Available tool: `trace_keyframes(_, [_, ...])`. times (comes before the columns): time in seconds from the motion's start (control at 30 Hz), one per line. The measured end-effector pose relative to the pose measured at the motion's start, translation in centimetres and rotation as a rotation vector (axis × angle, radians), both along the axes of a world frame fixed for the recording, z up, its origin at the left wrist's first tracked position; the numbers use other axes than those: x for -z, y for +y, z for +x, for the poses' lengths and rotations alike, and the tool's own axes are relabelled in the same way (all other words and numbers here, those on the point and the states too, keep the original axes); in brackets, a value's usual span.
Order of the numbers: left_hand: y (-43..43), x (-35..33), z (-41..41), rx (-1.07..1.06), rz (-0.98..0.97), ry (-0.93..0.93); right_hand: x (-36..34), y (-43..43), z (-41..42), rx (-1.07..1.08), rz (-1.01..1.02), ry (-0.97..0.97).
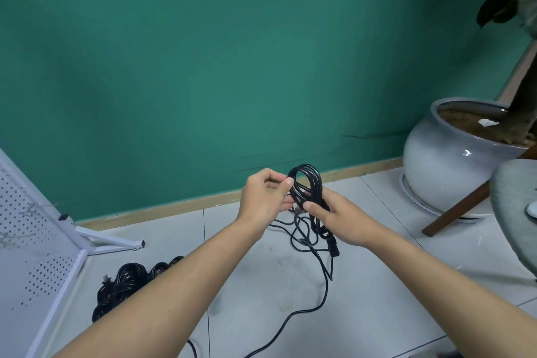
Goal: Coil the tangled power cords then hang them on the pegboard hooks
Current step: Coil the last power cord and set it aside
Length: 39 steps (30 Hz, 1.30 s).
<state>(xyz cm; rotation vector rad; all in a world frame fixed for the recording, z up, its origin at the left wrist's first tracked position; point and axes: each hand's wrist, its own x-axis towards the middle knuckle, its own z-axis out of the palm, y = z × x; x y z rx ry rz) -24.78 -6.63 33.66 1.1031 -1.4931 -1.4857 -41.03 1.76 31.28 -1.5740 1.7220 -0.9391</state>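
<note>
You are on the coiling step. Your left hand [263, 197] pinches the black cord [316, 187] loops above the floor, and your right hand [345, 221] grips the bundle. Next, wind in the 1 loose tail [326, 293], then hang it on the pegboard [32, 256].

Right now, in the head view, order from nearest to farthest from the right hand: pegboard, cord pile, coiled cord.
1. coiled cord, gripped by the right hand.
2. cord pile, low on the left.
3. pegboard, far left, beyond the pile.

Left hand [263, 197], right hand [345, 219] and forearms [180, 285] are bare.
</note>
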Motion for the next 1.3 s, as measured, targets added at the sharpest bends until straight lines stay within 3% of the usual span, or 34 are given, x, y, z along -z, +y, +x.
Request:
trace_keyframes(0.13, [-0.7, 0.4, 0.2, -0.007, -0.19, -0.125, -0.3, 0.0, -0.1, -0.012, -0.007, -0.01])
trace_keyframes(0.3, [-0.4, 0.4, 0.5, 0.049, -0.159, -0.103, -0.3, 0.1, 0.2, -0.02, -0.02, -0.014])
trace_keyframes(0.43, [-0.4, 1.8, 0.9, 0.301, -0.022, -0.176, -1.3, 0.1, 0.5, 0.046, -0.119, -0.164])
trace_keyframes(0.57, [0.6, 4.0, 1.2, 0.628, -0.118, -0.368, -1.8, 0.2, 0.6, 0.105, -0.135, -0.332])
trace_keyframes(0.73, [0.3, 5.0, 0.9, 0.639, -0.119, -0.322, -2.4, 0.2, 0.5, 0.15, -0.156, -0.424])
trace_keyframes(0.97, [0.0, 5.5, 1.1, 0.677, -0.146, -0.478, -2.6, 0.2, -0.5, 0.249, -0.234, -0.342])
trace_keyframes(1.17, [-1.1, 5.6, 2.6, 0.672, -0.452, -0.64, -2.7, 0.4, -1.7, 0.406, -0.322, -0.276])
trace_keyframes(1.3, [-2.0, 4.8, 3.5, 0.555, -0.551, -0.587, -2.6, 0.7, -2.0, 0.407, -0.25, -0.049])
